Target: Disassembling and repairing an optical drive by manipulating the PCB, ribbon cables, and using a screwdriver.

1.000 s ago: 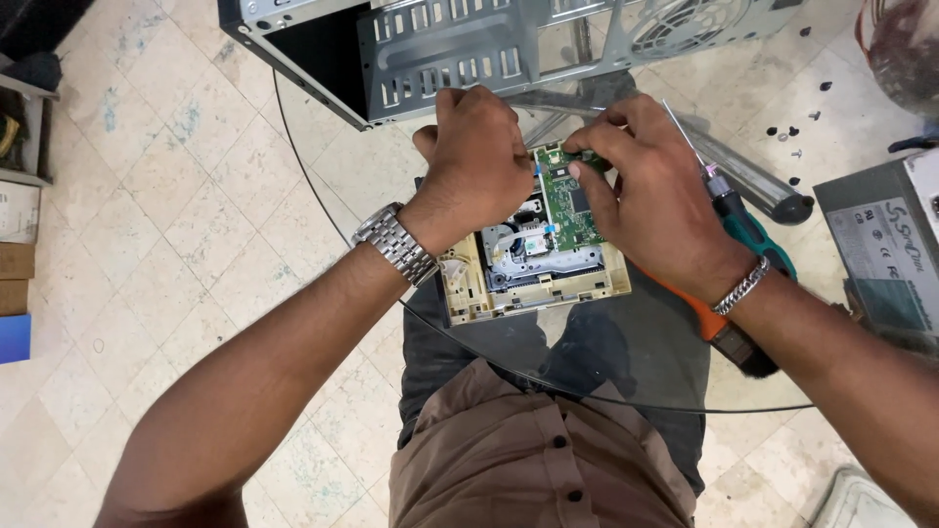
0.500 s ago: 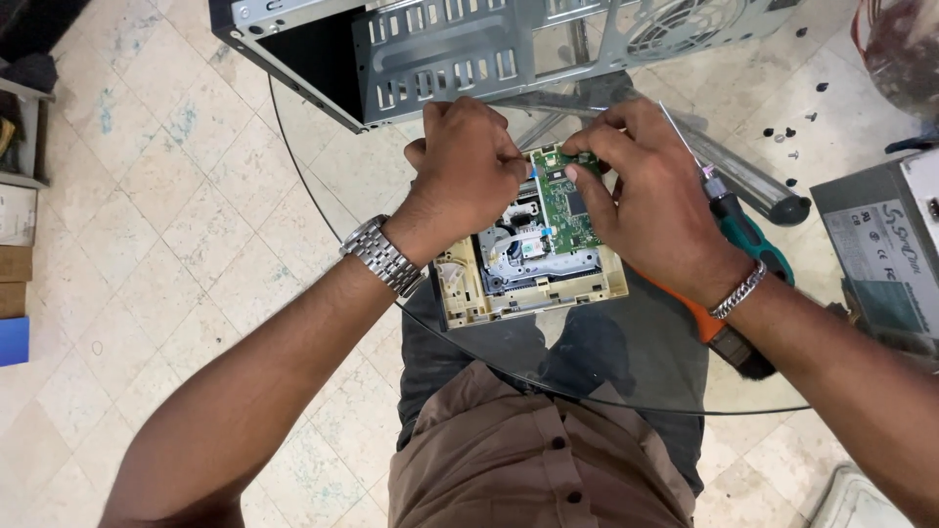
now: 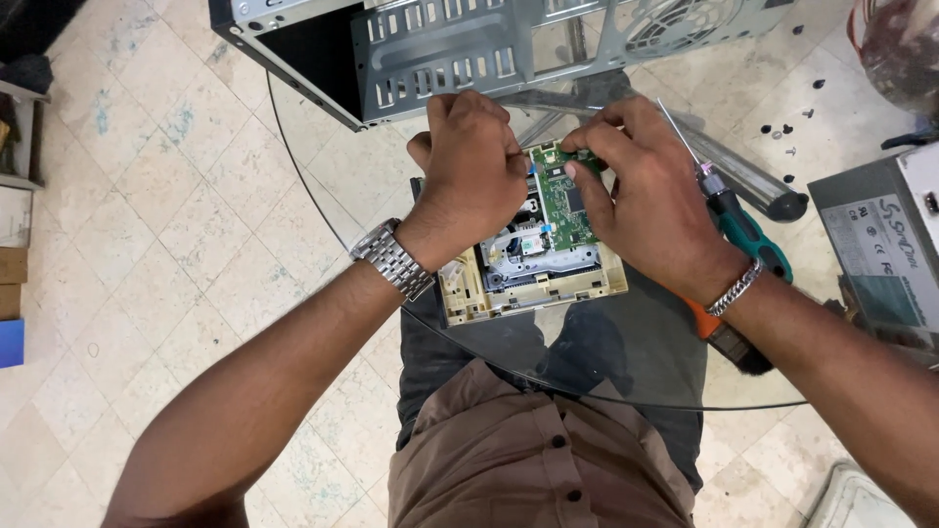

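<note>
I see the drive [image 3: 533,269], beige w/ top off, lying on the glass table [image 3: 646,342] just near of the metal case [image 3: 469,44]. Left hand [image 3: 474,171] is curled tight over the drive's far left corner; can't tell what the fingers pinch. Right hand [image 3: 646,200] clamps the far end of the green board [image 3: 559,200] on the drive, thumb & forefinger together. Screwdriver [image 3: 738,230] lies right, partly under the right wrist.

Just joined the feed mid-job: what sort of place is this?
Likely an informal computer repair spot: an opened metal computer case, a power supply unit, and loose screws on a round glass table over tiled floor.
</note>
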